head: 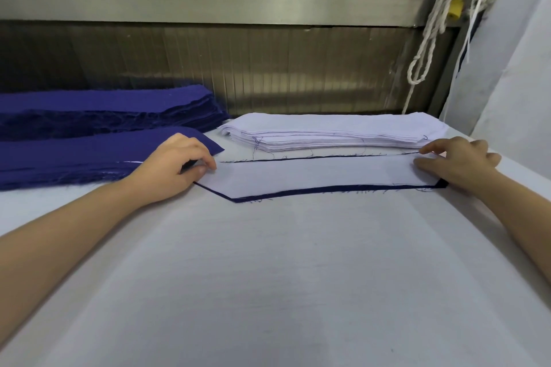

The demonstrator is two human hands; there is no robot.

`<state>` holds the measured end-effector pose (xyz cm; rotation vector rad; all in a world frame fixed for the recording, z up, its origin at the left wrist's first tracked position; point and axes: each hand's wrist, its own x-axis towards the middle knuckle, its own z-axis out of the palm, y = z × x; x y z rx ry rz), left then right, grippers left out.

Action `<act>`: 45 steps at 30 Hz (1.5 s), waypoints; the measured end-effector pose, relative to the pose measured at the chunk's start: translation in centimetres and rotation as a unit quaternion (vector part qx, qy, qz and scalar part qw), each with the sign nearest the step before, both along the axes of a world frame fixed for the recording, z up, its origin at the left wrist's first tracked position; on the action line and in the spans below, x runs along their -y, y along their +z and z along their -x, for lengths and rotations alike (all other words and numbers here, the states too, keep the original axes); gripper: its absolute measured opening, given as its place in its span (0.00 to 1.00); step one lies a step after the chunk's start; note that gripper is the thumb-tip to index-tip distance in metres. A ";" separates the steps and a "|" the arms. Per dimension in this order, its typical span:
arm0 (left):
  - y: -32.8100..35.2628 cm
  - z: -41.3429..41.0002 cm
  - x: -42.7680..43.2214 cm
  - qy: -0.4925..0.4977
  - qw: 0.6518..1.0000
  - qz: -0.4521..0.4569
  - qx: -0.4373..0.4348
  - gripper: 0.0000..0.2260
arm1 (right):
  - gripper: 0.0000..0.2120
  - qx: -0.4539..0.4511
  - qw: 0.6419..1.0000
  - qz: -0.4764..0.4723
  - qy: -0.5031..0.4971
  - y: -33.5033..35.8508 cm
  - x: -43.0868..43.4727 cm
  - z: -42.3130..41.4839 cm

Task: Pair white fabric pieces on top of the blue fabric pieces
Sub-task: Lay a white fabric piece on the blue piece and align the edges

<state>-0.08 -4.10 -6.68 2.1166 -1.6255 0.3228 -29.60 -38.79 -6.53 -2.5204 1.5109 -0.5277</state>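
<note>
With your left hand (176, 167) and right hand (456, 161) each pinching an end of the white piece (313, 176), square its edges to the blue piece (442, 184) beneath.

Fabric pair (313, 176) before stack (328, 131) (on table (268, 277))

Free passage over near table (268, 292); white stack (343, 131), blue stacks (89, 104) crowd far edge; metal panel (268, 68) behind.
</note>
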 end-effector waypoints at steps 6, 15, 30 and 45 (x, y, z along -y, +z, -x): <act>-0.4 -0.3 0.3 0.072 0.997 -0.027 0.008 0.10 | 0.12 -0.056 0.998 -0.001 -0.033 -0.2 -0.1 0.0; -0.4 -0.6 0.6 0.109 0.991 -0.073 -0.017 0.13 | 0.14 -0.063 0.998 -0.001 -0.029 -0.2 0.0 -0.1; 1.0 -2.7 1.6 0.155 0.986 0.055 0.037 0.11 | 0.13 0.064 0.945 0.127 0.294 2.5 -9.2 -15.0; 3.9 -12.6 -0.8 0.406 0.914 -0.006 -0.021 0.21 | 0.26 0.041 0.950 0.070 0.301 3.6 -19.8 -34.6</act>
